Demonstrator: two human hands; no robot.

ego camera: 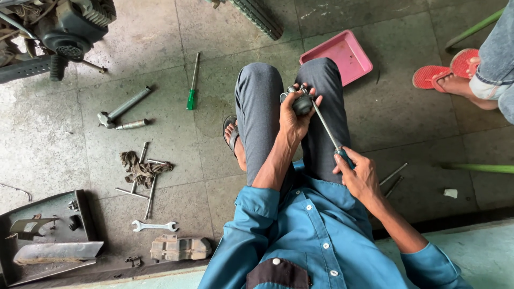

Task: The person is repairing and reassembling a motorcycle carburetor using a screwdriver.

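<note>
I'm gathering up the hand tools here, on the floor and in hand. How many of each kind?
Screwdrivers: 2, the green-handled one on the floor and the dark-handled one in the right hand
Steel hammer with a grey tubular handle: 1
Silver open-ended spanner: 1
Total: 4

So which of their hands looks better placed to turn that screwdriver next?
The right hand, probably. It grips the screwdriver by its handle end, near the lap, so it can twist. The left hand is wrapped around the small metal part at the tip, steadying it on the knee.
</note>
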